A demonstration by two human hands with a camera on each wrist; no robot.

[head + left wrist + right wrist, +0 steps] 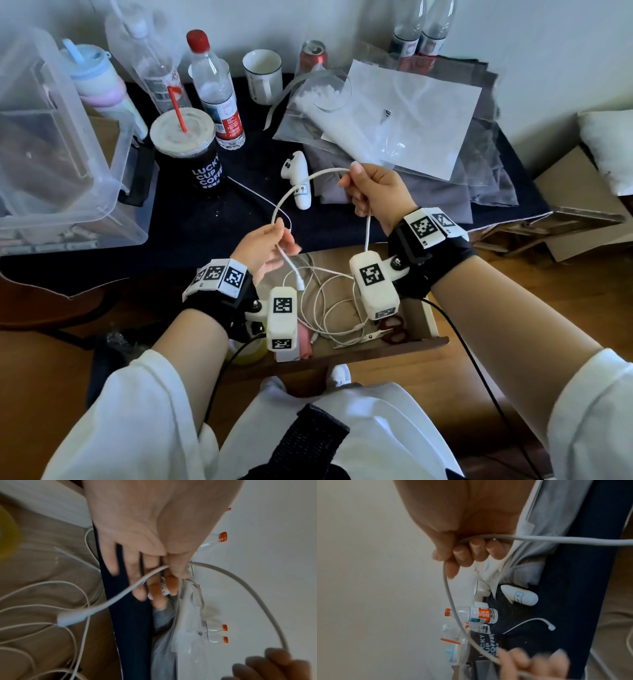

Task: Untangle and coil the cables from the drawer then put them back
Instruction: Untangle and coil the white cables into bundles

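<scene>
above open drawer, left hand and right hand grip white cable.

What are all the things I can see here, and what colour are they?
Cable: one, white, held in an arc above the drawer between both hands.
Loose cables: a tangle, count unclear, white, in the drawer.
Drawer: one, brown wood, pulled open.
Scissors: one pair, dark red handles, in the drawer.
Coffee cup: one, dark with a red straw, on the table.
Water bottle: one, clear with a red cap, behind the cup.
Mug: one, white, at the back.
Controller: one, white, mid-table.
Plastic box: one, clear, far left.
Left hand: pinches the cable.
Right hand: grips the cable.
</scene>
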